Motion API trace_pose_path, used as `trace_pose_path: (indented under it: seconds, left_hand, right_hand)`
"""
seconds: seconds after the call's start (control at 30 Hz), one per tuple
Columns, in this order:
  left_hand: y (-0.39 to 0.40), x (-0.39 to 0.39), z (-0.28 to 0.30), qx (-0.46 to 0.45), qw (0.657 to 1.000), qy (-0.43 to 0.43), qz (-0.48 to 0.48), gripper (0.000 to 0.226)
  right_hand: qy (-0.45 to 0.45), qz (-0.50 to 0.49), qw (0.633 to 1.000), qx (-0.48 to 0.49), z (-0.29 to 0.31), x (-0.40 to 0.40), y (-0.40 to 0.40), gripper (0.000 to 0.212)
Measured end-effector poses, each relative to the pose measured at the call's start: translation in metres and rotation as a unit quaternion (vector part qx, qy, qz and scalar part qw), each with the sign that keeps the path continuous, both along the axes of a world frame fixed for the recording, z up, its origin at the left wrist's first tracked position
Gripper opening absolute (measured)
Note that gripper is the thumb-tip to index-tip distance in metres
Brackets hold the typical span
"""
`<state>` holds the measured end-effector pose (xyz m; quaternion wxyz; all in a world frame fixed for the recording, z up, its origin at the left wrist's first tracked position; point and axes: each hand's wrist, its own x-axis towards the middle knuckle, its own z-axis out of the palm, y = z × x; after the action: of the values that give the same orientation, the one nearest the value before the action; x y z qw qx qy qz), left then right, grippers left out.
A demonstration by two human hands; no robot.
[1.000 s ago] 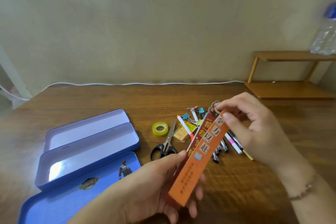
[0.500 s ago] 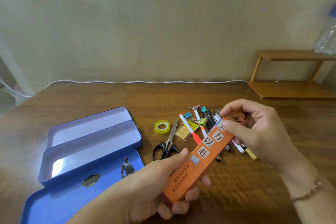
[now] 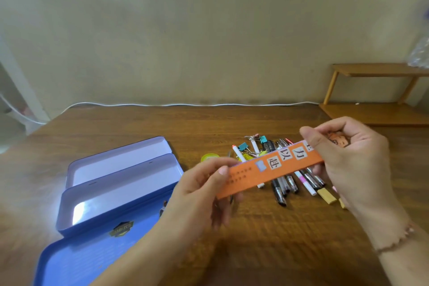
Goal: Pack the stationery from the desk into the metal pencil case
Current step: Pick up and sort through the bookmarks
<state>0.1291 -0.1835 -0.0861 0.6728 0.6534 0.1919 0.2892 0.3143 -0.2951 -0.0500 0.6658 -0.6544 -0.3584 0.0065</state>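
Note:
I hold a long orange box (image 3: 269, 170) with printed characters in the air above the desk, nearly level. My left hand (image 3: 204, 190) pinches its left end and my right hand (image 3: 350, 160) grips its right end. The blue metal pencil case (image 3: 120, 183) lies open at the left, with two pale trays fanned out and its lid (image 3: 83, 260) flat in front. Behind the box lies a heap of pens (image 3: 285, 183), binder clips (image 3: 253, 144), a yellow tape roll (image 3: 209, 157) and a short pale stick (image 3: 326, 195). The scissors are hidden behind my left hand.
A wooden desk shelf (image 3: 376, 93) stands at the back right with a plastic bottle (image 3: 421, 51) on top. A white cable (image 3: 162, 104) runs along the desk's far edge by the wall. Bare wood (image 3: 278, 239) lies in front of the heap.
The orange box has turned from steeply slanted to nearly level and shifted right. My left hand rose to pinch its left end, and now covers the scissors.

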Motion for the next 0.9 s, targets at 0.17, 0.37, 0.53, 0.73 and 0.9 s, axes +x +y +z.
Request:
trace_pose_path:
  seconds: [0.17,0.37,0.53,0.73,0.9]
  left_hand:
    - [-0.007,-0.002,-0.003,0.156,0.982,0.007,0.103,0.039]
    - [0.011,-0.006,0.005,0.131,0.987,-0.025,0.095,0.033]
    - [0.024,-0.011,0.01,0.125,0.99,0.021,0.058,0.032]
    - [0.028,-0.013,0.01,0.15,0.984,0.073,0.061,0.033]
    - [0.031,-0.015,0.009,0.145,0.987,0.061,0.035,0.032]
  right_hand:
    - [0.083,0.031,0.996,0.007,-0.007,-0.011,0.006,0.022]
    - [0.176,0.281,0.943,-0.013,0.005,0.009,-0.006,0.037]
    - [0.083,0.281,0.947,-0.133,0.006,0.02,-0.014,0.038]
    - [-0.439,0.077,0.865,-0.231,-0.013,0.003,0.004,0.051]
    - [-0.4,0.125,0.889,-0.184,-0.021,-0.01,0.007,0.031]
